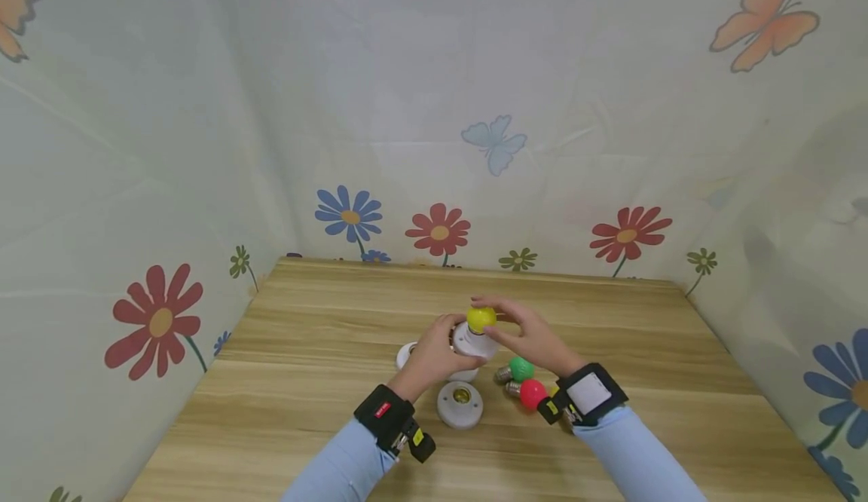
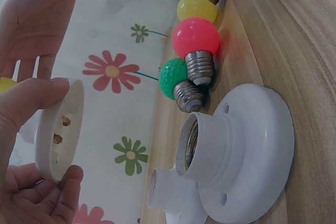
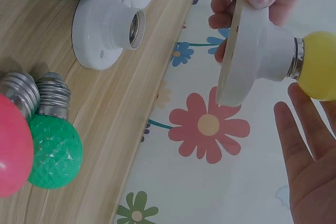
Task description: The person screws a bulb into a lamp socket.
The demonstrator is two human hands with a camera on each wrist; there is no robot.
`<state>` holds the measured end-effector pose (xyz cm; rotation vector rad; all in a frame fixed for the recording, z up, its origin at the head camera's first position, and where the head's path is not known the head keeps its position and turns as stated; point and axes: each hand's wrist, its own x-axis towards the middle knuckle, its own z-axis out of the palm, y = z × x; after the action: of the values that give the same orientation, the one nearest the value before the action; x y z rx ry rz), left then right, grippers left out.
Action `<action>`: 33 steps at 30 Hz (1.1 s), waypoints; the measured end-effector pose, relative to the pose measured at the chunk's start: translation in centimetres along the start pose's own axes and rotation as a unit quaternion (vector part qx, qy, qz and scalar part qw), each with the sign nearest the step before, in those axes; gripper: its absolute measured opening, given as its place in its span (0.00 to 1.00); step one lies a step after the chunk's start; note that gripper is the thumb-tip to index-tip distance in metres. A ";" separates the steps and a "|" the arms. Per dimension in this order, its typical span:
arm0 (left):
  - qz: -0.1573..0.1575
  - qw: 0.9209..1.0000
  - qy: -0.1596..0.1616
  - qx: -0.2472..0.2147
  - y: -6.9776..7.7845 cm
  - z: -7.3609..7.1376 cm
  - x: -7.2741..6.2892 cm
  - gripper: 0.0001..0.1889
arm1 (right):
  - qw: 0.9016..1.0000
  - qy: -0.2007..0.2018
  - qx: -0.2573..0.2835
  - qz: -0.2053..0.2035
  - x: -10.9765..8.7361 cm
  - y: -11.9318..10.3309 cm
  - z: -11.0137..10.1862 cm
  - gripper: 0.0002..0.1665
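Up above the wooden table, my left hand (image 1: 429,359) grips a white lamp holder (image 3: 247,59) by its round base. The underside of that base, with brass screws, faces the left wrist camera. A yellow light bulb (image 1: 481,319) sits in the holder's socket, a strip of its metal cap showing in the right wrist view. My right hand (image 1: 536,341) has the bulb between thumb and fingers in the head view. Two of its other fingers (image 3: 296,129) stretch out fairly straight beside the bulb.
Below the hands stand more white lamp holders, one nearest me (image 1: 460,409) and others (image 1: 404,354) partly hidden behind my left hand. To their right lie a green bulb (image 1: 522,368), a red bulb (image 1: 533,394) and another yellow bulb (image 2: 197,8). A flowered curtain (image 1: 380,110) surrounds the table.
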<state>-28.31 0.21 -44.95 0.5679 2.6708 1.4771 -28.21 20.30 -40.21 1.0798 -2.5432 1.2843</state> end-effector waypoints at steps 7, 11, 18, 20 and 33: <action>0.007 1.000 0.002 0.003 -0.3 0.1 0.1 0.39 | 0.999 0.036 -0.031 0.015 0.3 -0.1 0.3 0.25; 0.012 1.000 0.003 0.002 -0.3 0.1 0.1 0.38 | 0.994 0.072 -0.078 0.015 0.6 0.0 0.7 0.27; 0.016 1.000 0.003 -0.002 -0.4 0.1 0.1 0.38 | 0.992 0.075 -0.099 0.007 0.7 0.2 1.0 0.27; 0.014 1.000 0.002 -0.006 -0.4 0.1 0.1 0.38 | 0.995 0.058 -0.083 0.008 0.5 0.2 0.9 0.26; 0.014 1.000 -0.001 -0.003 0.0 -0.2 0.1 0.39 | 0.999 0.004 -0.040 0.004 0.2 -0.2 0.1 0.28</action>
<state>-28.44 0.10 -44.81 0.6100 2.6670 1.4886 -28.27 20.02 -40.09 1.0467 -2.5709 1.1767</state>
